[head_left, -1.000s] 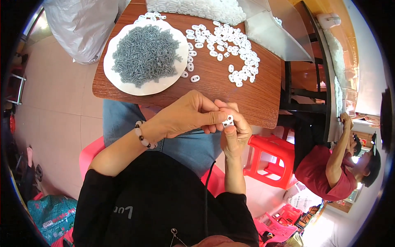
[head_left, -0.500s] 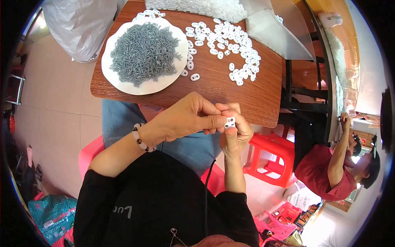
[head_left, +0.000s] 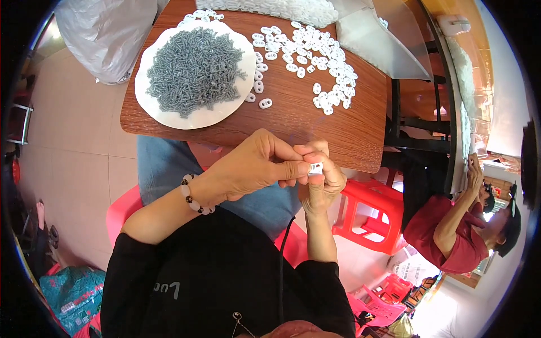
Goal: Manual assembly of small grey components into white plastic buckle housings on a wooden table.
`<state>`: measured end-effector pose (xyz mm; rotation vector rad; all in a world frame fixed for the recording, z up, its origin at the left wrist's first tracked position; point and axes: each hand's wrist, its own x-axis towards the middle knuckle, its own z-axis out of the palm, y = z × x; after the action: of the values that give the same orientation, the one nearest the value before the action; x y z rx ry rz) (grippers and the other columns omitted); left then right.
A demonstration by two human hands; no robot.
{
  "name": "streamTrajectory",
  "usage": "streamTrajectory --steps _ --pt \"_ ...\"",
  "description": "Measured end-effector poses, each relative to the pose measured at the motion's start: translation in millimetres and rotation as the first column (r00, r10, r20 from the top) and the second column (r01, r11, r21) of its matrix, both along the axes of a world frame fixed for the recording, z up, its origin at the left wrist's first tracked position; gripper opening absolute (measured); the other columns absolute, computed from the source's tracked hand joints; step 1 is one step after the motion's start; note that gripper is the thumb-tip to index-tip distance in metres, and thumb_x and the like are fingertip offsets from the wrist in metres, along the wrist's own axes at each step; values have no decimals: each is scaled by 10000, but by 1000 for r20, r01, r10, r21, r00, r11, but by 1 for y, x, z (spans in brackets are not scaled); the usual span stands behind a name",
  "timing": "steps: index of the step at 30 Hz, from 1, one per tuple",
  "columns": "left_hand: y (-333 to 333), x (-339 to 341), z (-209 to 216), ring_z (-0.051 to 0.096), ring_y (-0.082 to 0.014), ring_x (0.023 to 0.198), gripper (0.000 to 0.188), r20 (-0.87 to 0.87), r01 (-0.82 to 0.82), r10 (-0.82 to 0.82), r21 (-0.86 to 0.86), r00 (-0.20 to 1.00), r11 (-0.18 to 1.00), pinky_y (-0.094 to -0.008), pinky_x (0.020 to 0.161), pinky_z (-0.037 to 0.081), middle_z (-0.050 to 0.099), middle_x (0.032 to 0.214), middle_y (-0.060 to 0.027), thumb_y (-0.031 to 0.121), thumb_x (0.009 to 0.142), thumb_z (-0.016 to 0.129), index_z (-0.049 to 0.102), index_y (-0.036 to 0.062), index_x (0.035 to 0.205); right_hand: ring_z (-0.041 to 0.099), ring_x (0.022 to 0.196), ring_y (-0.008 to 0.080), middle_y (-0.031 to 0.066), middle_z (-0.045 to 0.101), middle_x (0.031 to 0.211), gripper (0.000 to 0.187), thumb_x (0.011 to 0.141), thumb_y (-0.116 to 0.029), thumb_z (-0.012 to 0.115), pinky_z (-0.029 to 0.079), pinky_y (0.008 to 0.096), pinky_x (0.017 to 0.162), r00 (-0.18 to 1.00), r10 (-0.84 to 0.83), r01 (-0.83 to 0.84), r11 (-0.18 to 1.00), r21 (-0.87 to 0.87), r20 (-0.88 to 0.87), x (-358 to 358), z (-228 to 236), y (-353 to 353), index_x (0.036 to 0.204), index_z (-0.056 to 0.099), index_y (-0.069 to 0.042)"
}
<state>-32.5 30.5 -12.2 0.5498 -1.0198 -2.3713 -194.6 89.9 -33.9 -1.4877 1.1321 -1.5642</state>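
The small white piece (head_left: pixel 316 168) sat between the person's two hands, just short of the desk's near edge and left of its near right corner. It looked like hard moulded plastic — light, stiff and unlikely to crack under finger pressure, though its smooth faces might have let it slip or twist. Its side walls seemed the best place to take hold, leaving the face with the openings clear.

Both grips were narrow and closed on it. The left hand (head_left: pixel 255 163) pinched its left side between thumb and fingertips, while the right hand (head_left: pixel 327 183) bore up from below with the thumb, its fingers curled behind. Whether anything was lodged inside the piece could not be told, as fingertips covered part of it.

Beyond the hands, loose white two-holed pieces (head_left: pixel 332 56) lay scattered over the middle and right of the desk (head_left: pixel 293 118). At its left edge stood a white plate (head_left: pixel 222 111) heaped with slim grey parts (head_left: pixel 194 70) — tiny and light by the look of them, best lifted singly between fingertips. A bank of white pieces (head_left: pixel 282 8) lined the far edge. Past the right edge, on the floor, was a red stool (head_left: pixel 347 208), with a co-worker in a dark red top (head_left: pixel 445 242) farther off.
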Motion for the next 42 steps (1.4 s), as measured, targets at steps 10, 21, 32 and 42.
streamTrajectory --steps 10,21,32,42 --pt "4 -1 3 540 -75 635 211 -25 -21 21 27 999 999 -205 588 441 645 724 -57 170 868 688 703 -39 842 577 798 190 168 684 930 456 901 -432 603 483 277 632 1000 -24 24 999 -37 -7 0 -1 -1 914 661 20" --pt "8 -9 -5 540 -81 624 173 -46 -77 83 110 995 991 -209 581 446 646 722 -54 135 859 692 704 -37 844 581 803 202 183 668 898 380 939 -311 582 488 291 649 997 -74 75 997 -10 36 4 -4 -1 887 642 61" --pt "-1 -9 -5 514 -54 639 242 23 -117 116 65 993 991 -206 587 431 639 727 -34 201 898 657 698 -25 824 547 970 199 210 633 1128 655 913 -527 511 442 327 854 996 26 -30 998 47 85 -3 -16 -10 1169 595 70" --pt "-2 -5 -15 535 -45 647 245 30 -103 99 191 995 976 -175 606 448 630 772 -25 225 937 602 675 -2 878 532 974 189 182 617 1173 671 936 -526 470 422 320 870 987 126 -135 988 81 99 -5 -15 -12 1179 581 90"
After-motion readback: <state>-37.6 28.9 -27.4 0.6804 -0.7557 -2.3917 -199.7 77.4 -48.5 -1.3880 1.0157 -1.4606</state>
